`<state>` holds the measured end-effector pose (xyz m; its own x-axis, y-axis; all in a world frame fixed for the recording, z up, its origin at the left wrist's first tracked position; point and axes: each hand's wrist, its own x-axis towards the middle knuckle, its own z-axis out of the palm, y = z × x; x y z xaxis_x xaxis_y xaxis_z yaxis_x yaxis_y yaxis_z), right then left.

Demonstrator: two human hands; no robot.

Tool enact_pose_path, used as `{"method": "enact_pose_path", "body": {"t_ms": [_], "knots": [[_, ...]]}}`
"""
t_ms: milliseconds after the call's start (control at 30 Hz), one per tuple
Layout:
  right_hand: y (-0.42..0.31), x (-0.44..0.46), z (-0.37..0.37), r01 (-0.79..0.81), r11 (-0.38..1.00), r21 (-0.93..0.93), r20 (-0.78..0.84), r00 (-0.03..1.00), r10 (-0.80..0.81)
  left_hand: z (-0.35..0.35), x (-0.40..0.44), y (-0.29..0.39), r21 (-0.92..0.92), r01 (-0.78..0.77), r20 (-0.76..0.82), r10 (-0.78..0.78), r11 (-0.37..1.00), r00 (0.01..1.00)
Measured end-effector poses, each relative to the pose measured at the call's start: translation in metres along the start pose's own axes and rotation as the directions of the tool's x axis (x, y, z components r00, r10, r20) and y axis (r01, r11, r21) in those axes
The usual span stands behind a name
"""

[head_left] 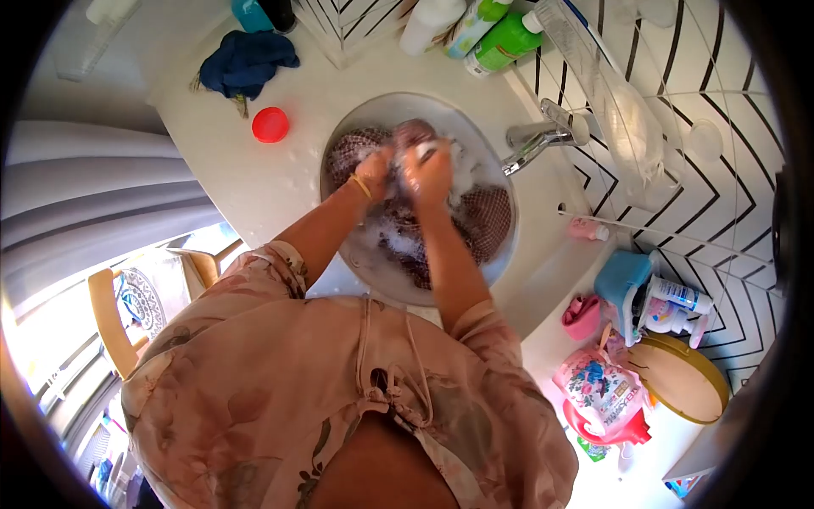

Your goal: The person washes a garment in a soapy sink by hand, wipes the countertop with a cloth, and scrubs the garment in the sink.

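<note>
A dark brown-and-white checked cloth (486,222) lies soaked and bunched in a round washbasin (356,270) of sudsy water. Above the water, near the basin's far side, my left hand (371,176), with a yellow band at the wrist, is closed on a bunch of this cloth. Close beside it, my right hand (427,176) is closed on another part of the cloth, a fold of which sticks up past the knuckles. White lather covers the right-hand fingers. Both hands are smeared by motion, so finger details are hard to make out.
A chrome faucet (543,140) reaches over the basin's right rim. A red lid (270,125) and a dark blue cloth (248,64) lie on the counter at left. Bottles, including a green one (504,44), stand behind. A pink bag (600,392) and a blue container (623,288) sit at right.
</note>
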<state>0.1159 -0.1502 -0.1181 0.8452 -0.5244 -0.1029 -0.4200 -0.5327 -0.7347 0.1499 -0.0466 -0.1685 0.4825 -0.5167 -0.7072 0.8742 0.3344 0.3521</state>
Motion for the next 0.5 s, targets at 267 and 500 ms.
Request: {"method": "enact_pose_path", "body": {"t_ms": [267,500], "knots": [[0.073,0.052,0.006,-0.565,0.703,0.431,0.157,0.814,0.559,0.016,-0.003,0.012,0.082,0.001,-0.247,0.019,0.997,0.969],[0.088,0.073,0.033,-0.683,0.699,0.212,0.518,0.685,0.513,-0.015,0.053,-0.011,0.231,0.055,-0.212,-0.005,0.971,0.977]]}}
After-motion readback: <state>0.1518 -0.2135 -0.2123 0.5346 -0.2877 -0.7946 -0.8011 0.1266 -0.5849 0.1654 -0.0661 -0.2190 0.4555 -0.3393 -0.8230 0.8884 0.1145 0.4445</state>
